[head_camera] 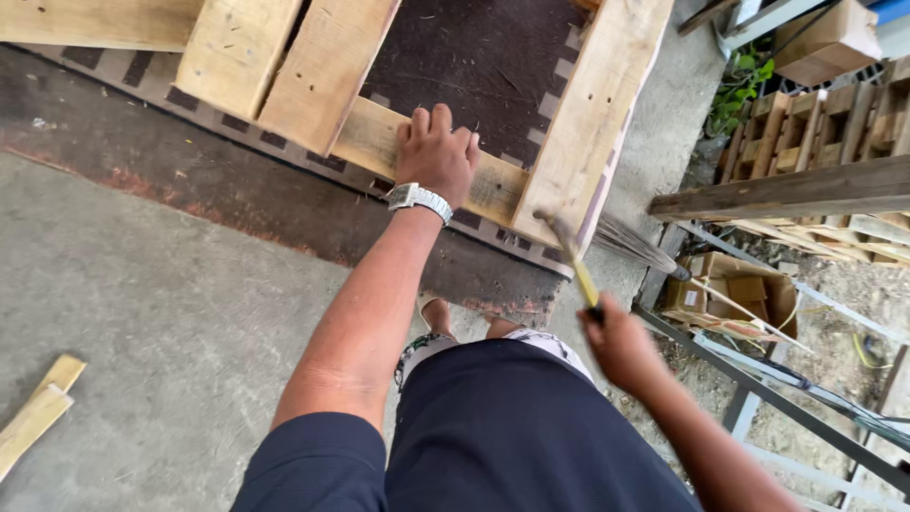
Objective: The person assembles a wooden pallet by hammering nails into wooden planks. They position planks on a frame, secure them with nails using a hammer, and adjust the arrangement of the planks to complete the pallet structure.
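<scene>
Nearest to me is the grey concrete floor (pixel 161 313), rough and stained, with a loose strip of pale wood (pixel 33 417) lying at its lower left. My right hand (pixel 621 346) is closed in a fist around the yellow handle of a hammer (pixel 573 256); the hammer is blurred, and its head sits at the near corner of the pallet's right plank. Just past my knees a dark, rust-edged band runs across the floor, and on it lies a brown board with a checkered border (pixel 493 66).

The wooden pallet (pixel 607 104) rests on that board. My left hand (pixel 436 152), a metal watch (pixel 417 197) on its wrist, lies flat with fingers together, pressing the pallet's near crosspiece and gripping nothing.

The floor to the left is open. The right side is crowded: a broom (pixel 645 248) lies just beside the pallet corner, a metal frame (pixel 758 379) slants past it, and a cardboard box (pixel 735 294) sits beyond.

The pallet's planks are pale, unfinished timber with wide gaps between them. Farther right, more pallets (pixel 825 123) are stacked behind a long beam (pixel 787 194).
</scene>
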